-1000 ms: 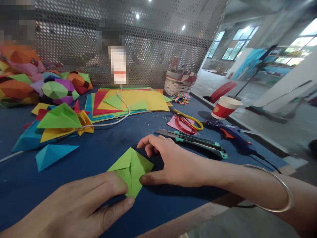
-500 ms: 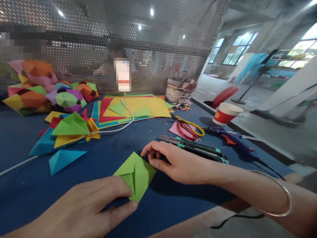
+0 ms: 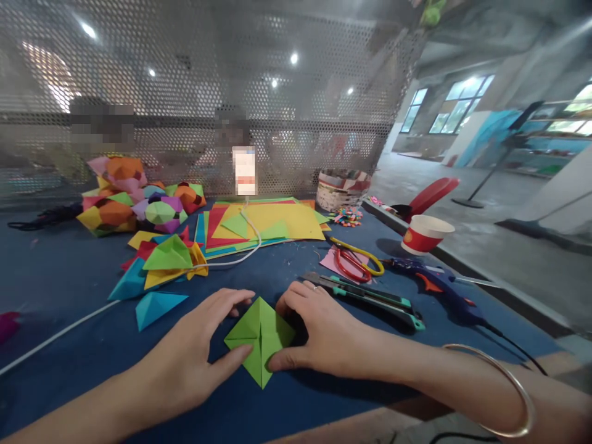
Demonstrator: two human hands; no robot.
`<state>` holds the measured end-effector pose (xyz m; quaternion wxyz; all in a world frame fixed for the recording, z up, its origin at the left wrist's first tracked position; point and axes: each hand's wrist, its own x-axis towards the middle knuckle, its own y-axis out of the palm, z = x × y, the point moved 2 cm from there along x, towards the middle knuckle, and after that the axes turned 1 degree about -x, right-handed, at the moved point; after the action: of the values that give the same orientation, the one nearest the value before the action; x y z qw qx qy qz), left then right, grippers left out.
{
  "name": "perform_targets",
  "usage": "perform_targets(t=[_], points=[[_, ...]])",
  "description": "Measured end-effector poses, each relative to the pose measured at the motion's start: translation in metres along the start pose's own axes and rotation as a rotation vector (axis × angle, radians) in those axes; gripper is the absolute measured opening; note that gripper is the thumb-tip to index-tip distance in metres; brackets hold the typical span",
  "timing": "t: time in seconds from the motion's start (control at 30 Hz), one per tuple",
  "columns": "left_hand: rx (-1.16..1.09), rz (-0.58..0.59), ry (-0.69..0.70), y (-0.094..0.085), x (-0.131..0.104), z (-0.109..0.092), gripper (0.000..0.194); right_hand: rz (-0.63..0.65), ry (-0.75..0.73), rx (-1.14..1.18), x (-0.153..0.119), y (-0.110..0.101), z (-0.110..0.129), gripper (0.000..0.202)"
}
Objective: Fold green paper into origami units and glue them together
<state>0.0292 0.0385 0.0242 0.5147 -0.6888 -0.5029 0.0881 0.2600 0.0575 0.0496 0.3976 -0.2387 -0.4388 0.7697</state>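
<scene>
A square of green folded paper (image 3: 261,342) lies on the blue tabletop, one corner toward me, its flaps meeting along a middle crease. My left hand (image 3: 198,342) is open at its left side: the thumb tip touches the left flap while the other fingers stretch out past the upper left edge. From the right, my right hand (image 3: 319,333) spans the paper's right corner, thumb on the lower right edge and curled fingers at the upper right edge. A blue folded paper piece (image 3: 160,308) rests beyond my left hand, near a pile of folded pieces (image 3: 169,254).
Coloured paper sheets (image 3: 291,223) are stacked at the back under a white cable (image 3: 256,237). To the right lie a utility knife (image 3: 370,299), scissors (image 3: 354,265) and a glue gun (image 3: 439,287). A paper cup (image 3: 425,233) stands near the edge. Paper balls (image 3: 160,213) sit back left.
My left hand has shifted from the paper's lower left, opening its fingers upward. My right hand has come in around the right corner, thumb now at the lower edge. The camera view has tilted up.
</scene>
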Motion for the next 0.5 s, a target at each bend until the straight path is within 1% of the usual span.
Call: perform_targets(t=[0.03,0.1,0.2,0.23,0.3,0.33,0.43,0.5], points=[[-0.033,0.0,-0.03,0.0,0.002,0.001,0.049,-0.006,-0.008,0.005,0.0,0.001,0.0,0.057],[-0.104,0.012,-0.087,0.0,0.005,0.0,0.048,-0.026,-0.034,0.035,0.001,0.003,-0.001,0.042],[-0.247,0.064,-0.169,-0.004,0.011,-0.007,0.045,-0.079,-0.101,0.153,0.001,0.006,-0.001,0.008],[-0.286,0.089,-0.19,-0.005,0.014,-0.01,0.039,-0.093,-0.125,0.21,0.001,0.006,-0.001,0.007],[-0.327,0.118,-0.22,-0.009,0.018,-0.015,0.026,-0.119,-0.161,0.314,0.002,0.005,0.0,0.014],[-0.328,0.118,-0.23,-0.011,0.02,-0.017,0.025,-0.133,-0.171,0.348,0.002,0.004,0.0,0.015],[-0.322,0.108,-0.275,-0.017,0.026,-0.017,0.037,-0.178,-0.162,0.383,0.003,-0.002,0.004,0.011],[-0.339,0.113,-0.302,-0.02,0.029,-0.015,0.042,-0.189,-0.135,0.401,0.003,-0.005,0.007,0.008]])
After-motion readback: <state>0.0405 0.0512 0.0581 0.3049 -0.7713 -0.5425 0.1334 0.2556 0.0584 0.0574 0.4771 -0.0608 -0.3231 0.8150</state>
